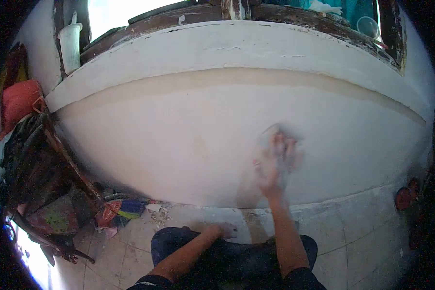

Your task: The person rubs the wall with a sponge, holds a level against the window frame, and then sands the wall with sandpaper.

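Against the white wall (179, 140) below the window, my right hand (274, 162) is raised and smeared by motion. Its fingers press a flat greyish sheet (271, 129), which looks like sandpaper, onto the wall surface. Only blurred edges of the sheet show around the fingertips. My left hand (228, 230) lies low by my knees, over my dark trousers (174, 241). Pale dust seems to cover its fingers, which look loosely stretched out, and I see nothing in them.
A white ledge (227, 48) juts out above the wall. A white container (70, 48) and a clear cup (367, 27) stand near the window frame. Dark sheeting (34, 159), a red sack (21, 101) and scraps (111, 212) crowd the left. Tiled floor (324, 232) lies below.
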Tool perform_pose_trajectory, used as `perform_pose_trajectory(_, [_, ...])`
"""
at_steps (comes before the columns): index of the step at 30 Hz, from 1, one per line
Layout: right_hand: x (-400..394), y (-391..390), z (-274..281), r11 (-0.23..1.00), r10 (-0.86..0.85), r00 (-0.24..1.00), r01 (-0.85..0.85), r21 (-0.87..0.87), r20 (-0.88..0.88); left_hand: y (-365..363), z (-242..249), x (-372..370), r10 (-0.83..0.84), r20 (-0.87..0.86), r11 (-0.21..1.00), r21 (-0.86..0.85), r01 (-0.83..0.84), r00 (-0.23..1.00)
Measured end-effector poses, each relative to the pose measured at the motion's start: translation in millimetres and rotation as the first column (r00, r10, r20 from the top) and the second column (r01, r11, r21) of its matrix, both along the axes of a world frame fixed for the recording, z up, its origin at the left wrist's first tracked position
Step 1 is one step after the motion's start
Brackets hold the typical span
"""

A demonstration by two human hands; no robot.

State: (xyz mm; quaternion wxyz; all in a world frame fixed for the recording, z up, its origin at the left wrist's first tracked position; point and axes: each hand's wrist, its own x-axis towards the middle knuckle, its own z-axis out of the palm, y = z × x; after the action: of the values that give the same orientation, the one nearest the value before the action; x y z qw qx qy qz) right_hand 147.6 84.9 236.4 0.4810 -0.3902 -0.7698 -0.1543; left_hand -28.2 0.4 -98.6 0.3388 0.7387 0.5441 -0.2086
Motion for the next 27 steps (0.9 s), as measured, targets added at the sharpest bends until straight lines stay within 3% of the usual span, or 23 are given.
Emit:
perform_pose_trajectory(1, [5,9,5,1.000,0.006,1.000,-0.006,0.000,-0.006,-3,1,-5,0.006,-0.006,1.000,0.000,-0.006,1.000])
perform_pose_trajectory(3, [30,28,7,1.000,0.020,0.946,-0.015,0.018,-0.323,-12,3,-10,-0.009,0.131,0.989,0.149,-0.010,0.991])
perform_pose_trajectory(7, [48,48,-63,0.999,0.034,0.856,-0.018,0.036,-0.516,-13,41,4,0.053,0.097,0.995,0.081,-0.061,0.994])
perform_pose_trajectory(9, [40,50,-103,0.999,0.015,0.928,0.004,0.051,-0.371,-14,46,3,0.049,0.123,0.997,0.060,-0.057,0.991])
perform_pose_trajectory(10, [30,41,-93,0.999,0.015,0.927,0.005,0.052,-0.374,-10,33,1,0.049,0.121,0.996,0.062,-0.057,0.992])
perform_pose_trajectory(12, [8,10,-49,0.998,0.042,0.987,-0.033,0.056,-0.153,-3,-8,-1,-0.071,0.087,0.991,0.118,0.061,0.994])
perform_pose_trajectory(16, [-3,4,2,0.994,-0.059,0.998,0.060,-0.093,0.018,-8,1,-5,-0.106,-0.008,0.991,0.083,0.106,0.994])
perform_pose_trajectory(18, [21,26,6,0.998,-0.063,0.956,0.069,0.012,-0.285,-12,16,-3,0.008,0.074,0.992,0.126,-0.017,0.997])
perform_pose_trajectory(19, [35,36,-1,0.998,-0.061,0.957,0.067,0.012,-0.285,-16,36,0,0.009,0.074,0.992,0.127,-0.019,0.997])
perform_pose_trajectory(21, [54,55,-30,0.998,0.051,0.799,-0.024,0.053,-0.599,-22,78,8,0.027,0.023,0.995,0.099,-0.029,0.999])
perform_pose_trajectory(24, [49,54,-83,0.994,0.097,0.880,-0.065,0.086,-0.464,-12,35,5,-0.035,0.046,0.994,0.108,0.030,0.998])
perform_pose_trajectory(25, [44,43,-77,0.992,0.112,0.902,-0.080,0.094,-0.418,-15,43,7,-0.037,0.049,0.994,0.106,0.032,0.998])
perform_pose_trajectory(27, [21,21,-58,0.995,0.053,0.991,-0.042,0.095,-0.120,-25,70,7,0.046,0.014,0.995,0.085,-0.047,0.999])
